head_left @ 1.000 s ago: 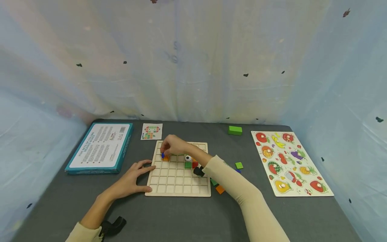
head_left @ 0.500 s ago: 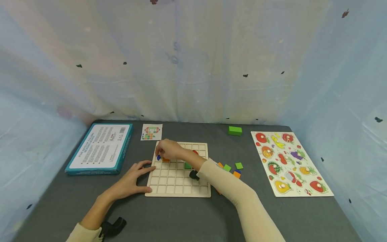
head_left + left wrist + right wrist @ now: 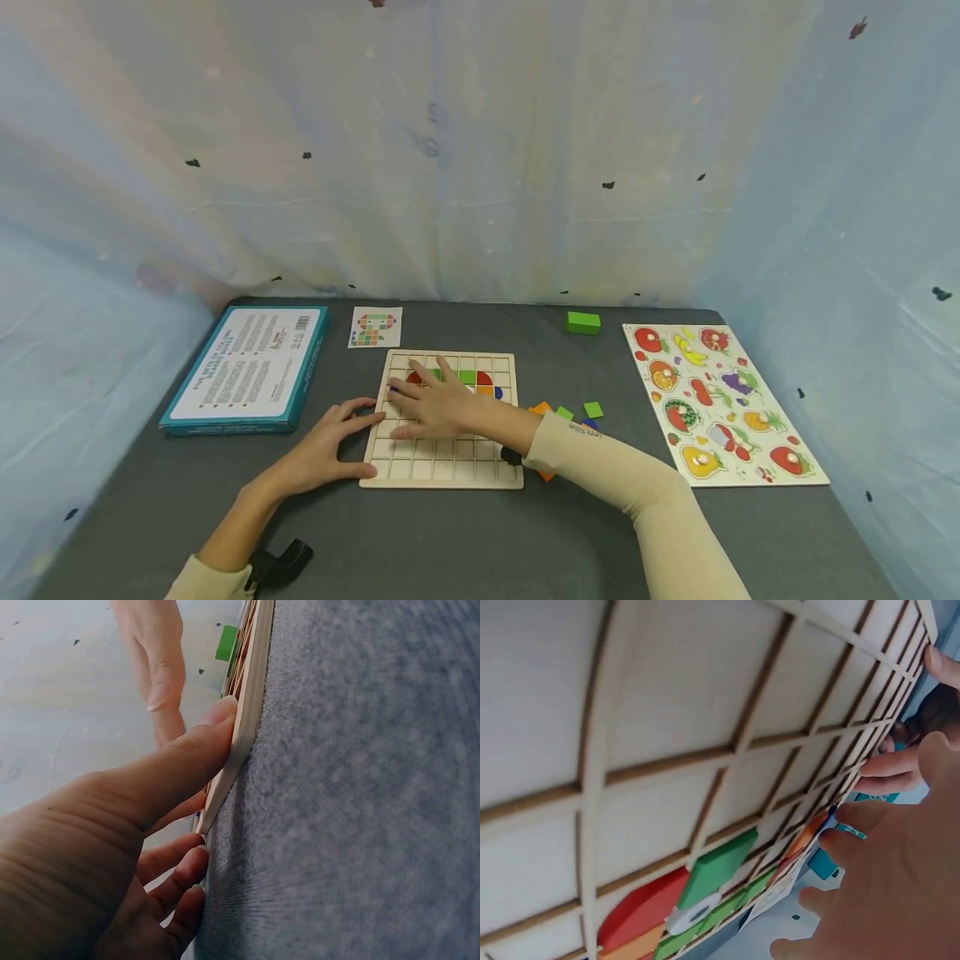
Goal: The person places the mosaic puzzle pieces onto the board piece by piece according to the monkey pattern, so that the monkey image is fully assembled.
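Note:
A wooden grid board [image 3: 450, 482] lies on the grey table with coloured pieces in its upper rows. My left hand [image 3: 322, 450] rests at the board's left side, thumb on the near corner and fingertips along the edge. Above the grid, my right hand [image 3: 438, 410] spreads its fingers and holds nothing. A small blue piece [image 3: 393, 389] sits in the leftmost column, beside the right fingertips; another blue piece [image 3: 498, 392] is at the right. The right wrist view shows a green square tile [image 3: 718, 864], a white ring-like disc [image 3: 694, 913] and a rounded red piece [image 3: 643, 906].
Loose orange, green and blue tiles [image 3: 593, 410] lie right of the board. A pattern card [image 3: 376, 327] and a green block [image 3: 582, 323] are behind it. A teal box [image 3: 243, 367] stands at the left, a fruit puzzle board [image 3: 720, 408] at the right.
My right hand moved the blue piece left into the leftmost column, let it go, and spread its fingers while drawing back toward me. The left hand stayed put.

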`<state>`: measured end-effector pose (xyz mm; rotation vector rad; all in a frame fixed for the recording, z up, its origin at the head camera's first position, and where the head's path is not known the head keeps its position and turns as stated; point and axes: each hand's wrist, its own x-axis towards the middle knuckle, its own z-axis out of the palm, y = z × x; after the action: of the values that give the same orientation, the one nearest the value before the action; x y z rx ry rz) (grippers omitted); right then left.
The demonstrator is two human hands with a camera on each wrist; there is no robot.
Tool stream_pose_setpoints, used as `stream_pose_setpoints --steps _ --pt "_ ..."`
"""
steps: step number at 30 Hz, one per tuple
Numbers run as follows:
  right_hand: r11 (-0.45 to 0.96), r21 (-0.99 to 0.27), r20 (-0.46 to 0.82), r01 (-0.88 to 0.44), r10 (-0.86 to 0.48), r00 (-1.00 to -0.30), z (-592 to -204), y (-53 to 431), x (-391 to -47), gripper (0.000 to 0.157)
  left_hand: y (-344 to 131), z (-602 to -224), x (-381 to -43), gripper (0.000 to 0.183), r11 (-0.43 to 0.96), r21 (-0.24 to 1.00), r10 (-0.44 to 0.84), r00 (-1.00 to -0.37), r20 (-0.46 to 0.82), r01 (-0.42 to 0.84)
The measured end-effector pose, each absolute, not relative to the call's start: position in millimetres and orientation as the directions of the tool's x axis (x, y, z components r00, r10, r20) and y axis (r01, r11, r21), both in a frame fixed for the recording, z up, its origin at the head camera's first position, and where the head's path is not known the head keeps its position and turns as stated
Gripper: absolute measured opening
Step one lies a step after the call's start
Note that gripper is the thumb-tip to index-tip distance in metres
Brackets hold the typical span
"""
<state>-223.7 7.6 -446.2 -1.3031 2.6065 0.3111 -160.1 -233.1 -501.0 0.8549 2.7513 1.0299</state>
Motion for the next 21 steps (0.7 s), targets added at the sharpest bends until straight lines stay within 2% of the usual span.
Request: stream_pose_setpoints --steps 14,21 --pt "0.479 0.03 -0.194 -0.877 -0.858 -0.476 -447.5 29.3 -228.2 0.071 -233.0 -497.3 -159.0 0.081 0.617 0.632 0.531 -0.841 0.106 0.469" --pt "0.479 0.013 -0.216 -0.878 -0.855 -0.471 -455.9 36.2 -227.4 0.08 -232.3 -496.8 -158.9 0.082 0.628 0.617 0.529 -0.842 0.111 0.475"
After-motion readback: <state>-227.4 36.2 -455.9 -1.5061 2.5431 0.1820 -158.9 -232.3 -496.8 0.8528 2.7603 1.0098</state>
